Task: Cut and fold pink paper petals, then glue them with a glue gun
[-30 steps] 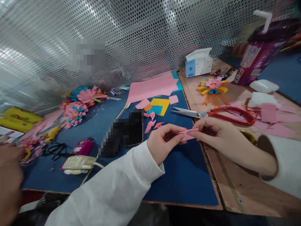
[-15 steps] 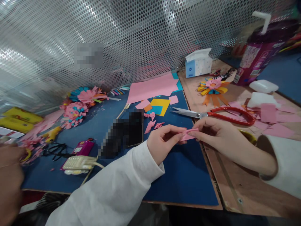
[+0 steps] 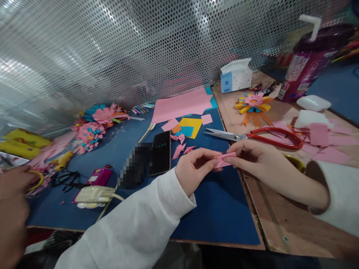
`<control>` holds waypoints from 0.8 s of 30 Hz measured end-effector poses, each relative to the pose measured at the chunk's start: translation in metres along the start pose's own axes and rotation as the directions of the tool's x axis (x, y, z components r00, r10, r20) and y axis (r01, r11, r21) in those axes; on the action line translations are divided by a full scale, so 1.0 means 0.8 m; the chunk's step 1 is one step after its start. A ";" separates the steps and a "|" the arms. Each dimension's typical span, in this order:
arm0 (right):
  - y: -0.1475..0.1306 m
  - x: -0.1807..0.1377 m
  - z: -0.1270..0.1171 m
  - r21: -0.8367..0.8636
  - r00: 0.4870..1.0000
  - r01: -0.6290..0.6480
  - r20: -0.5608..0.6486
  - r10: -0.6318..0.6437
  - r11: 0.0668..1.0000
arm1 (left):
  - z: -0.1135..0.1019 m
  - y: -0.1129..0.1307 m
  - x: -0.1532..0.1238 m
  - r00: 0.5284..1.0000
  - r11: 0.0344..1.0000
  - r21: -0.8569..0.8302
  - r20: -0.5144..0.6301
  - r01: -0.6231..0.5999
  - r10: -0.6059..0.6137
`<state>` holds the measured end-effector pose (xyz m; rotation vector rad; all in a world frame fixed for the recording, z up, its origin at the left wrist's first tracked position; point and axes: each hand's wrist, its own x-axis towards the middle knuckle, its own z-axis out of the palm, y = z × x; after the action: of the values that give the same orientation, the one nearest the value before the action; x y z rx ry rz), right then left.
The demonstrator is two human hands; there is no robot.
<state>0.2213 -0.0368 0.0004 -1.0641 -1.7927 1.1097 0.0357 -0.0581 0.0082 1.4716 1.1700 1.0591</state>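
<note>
A small folded pink paper piece (image 3: 224, 160) is pinched between both hands above the blue mat (image 3: 218, 209). My left hand (image 3: 193, 170) grips its left end with thumb and fingers closed. My right hand (image 3: 252, 158) pinches its right end from the other side. Just behind my right hand lie red-handled scissors (image 3: 258, 136), blades pointing left. Pink paper scraps (image 3: 181, 147) lie on the mat close to my left hand.
A phone (image 3: 161, 152) lies left of my hands. Pink paper sheets (image 3: 182, 104), yellow and blue squares (image 3: 190, 127), finished paper flowers (image 3: 254, 102), a tissue box (image 3: 236, 76) and a purple cup (image 3: 308, 63) stand behind. Another person's hand (image 3: 14, 183) is at the far left.
My hands have stayed almost still, the pink piece shifting slightly between the fingers. The other person's hand at the left has moved a little.
</note>
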 end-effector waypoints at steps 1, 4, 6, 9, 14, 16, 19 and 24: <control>0.000 0.000 0.000 0.000 1.000 0.002 -0.004 -0.002 1.000 | 0.000 0.000 0.000 1.000 1.000 0.005 0.002 -0.003 0.003; 0.000 0.000 0.000 -0.005 1.000 0.006 -0.013 -0.006 1.000 | 0.000 0.001 0.000 1.000 1.000 0.005 0.007 -0.006 0.006; -0.001 0.000 0.000 -0.010 1.000 0.008 -0.013 -0.008 1.000 | 0.000 0.001 0.000 1.000 1.000 -0.006 0.006 -0.002 0.002; -0.002 0.000 0.000 -0.018 1.000 0.007 -0.014 -0.007 1.000 | 0.000 0.000 0.000 1.000 1.000 -0.011 0.006 0.000 0.000; -0.005 -0.001 0.000 -0.021 1.000 -0.012 -0.024 0.011 1.000 | 0.001 0.000 0.000 1.000 1.000 -0.009 0.001 -0.008 0.008; -0.006 -0.001 0.000 -0.020 1.000 -0.019 -0.022 0.019 1.000 | 0.001 0.000 0.000 1.000 1.000 -0.004 0.000 -0.004 0.004; -0.006 -0.001 0.000 -0.023 1.000 -0.025 -0.014 0.025 0.999 | 0.000 0.000 -0.001 1.000 1.000 0.003 0.000 0.004 -0.004; -0.006 -0.001 -0.001 -0.032 1.000 -0.027 -0.013 0.027 0.999 | 0.000 0.000 -0.002 1.000 0.999 0.038 -0.010 0.004 -0.004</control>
<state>0.2213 -0.0389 0.0052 -1.1153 -1.7962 1.0912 0.0355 -0.0594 0.0080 1.4942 1.2053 1.0474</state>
